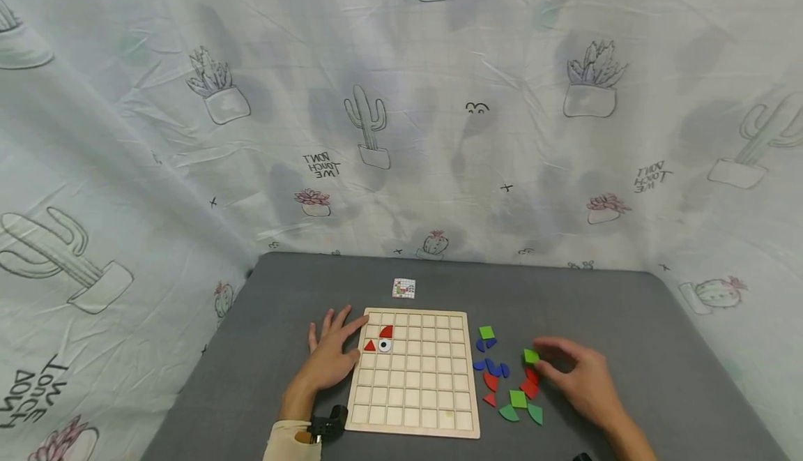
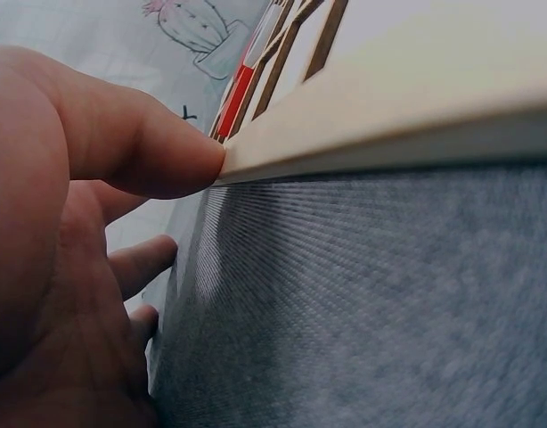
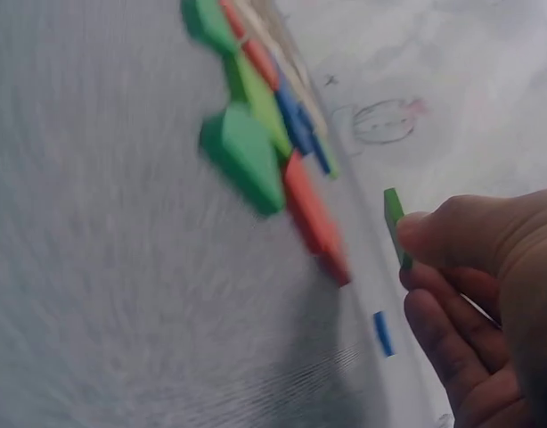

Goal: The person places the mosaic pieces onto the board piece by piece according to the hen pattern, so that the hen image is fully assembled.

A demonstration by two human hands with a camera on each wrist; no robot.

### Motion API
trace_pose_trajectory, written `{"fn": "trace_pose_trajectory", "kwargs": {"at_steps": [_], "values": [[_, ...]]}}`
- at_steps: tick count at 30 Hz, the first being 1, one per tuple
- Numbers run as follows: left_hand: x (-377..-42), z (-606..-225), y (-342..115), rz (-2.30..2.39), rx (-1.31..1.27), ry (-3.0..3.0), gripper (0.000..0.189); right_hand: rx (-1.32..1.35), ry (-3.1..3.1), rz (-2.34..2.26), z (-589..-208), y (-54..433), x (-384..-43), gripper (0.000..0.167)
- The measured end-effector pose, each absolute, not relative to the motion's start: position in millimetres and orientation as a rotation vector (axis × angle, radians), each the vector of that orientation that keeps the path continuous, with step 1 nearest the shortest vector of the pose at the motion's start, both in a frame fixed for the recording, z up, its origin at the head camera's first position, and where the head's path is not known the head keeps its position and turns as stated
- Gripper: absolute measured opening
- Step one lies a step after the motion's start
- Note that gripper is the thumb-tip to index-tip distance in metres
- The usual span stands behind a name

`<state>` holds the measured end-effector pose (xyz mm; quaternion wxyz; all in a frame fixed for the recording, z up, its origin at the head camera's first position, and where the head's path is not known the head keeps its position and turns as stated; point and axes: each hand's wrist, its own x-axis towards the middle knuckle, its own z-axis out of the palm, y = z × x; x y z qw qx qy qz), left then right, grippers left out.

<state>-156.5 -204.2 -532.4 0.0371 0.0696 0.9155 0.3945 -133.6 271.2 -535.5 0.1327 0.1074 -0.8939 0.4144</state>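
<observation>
My right hand pinches a light green square tile between thumb and fingers, raised above the loose pieces; in the right wrist view the same green tile appears nearly edge-on. My left hand lies at the left side of a wooden grid board, fingers spread, thumb and index finger touching its edge. On the board's upper left cells sit a red triangle, a red quarter-round piece and a white tile with a black dot.
Right of the board lie loose pieces: red ones, blue ones, dark green ones and light green squares. A small printed card lies beyond the board on the grey table. A patterned curtain hangs behind.
</observation>
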Motion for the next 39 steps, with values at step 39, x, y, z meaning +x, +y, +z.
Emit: {"fn": "trace_pose_trajectory", "kwargs": {"at_steps": [39], "values": [[-159, -533, -207, 1.2, 0.226, 2.832, 0.065, 0.473, -2.461, 1.504, -507, 153, -108, 0.039]]}}
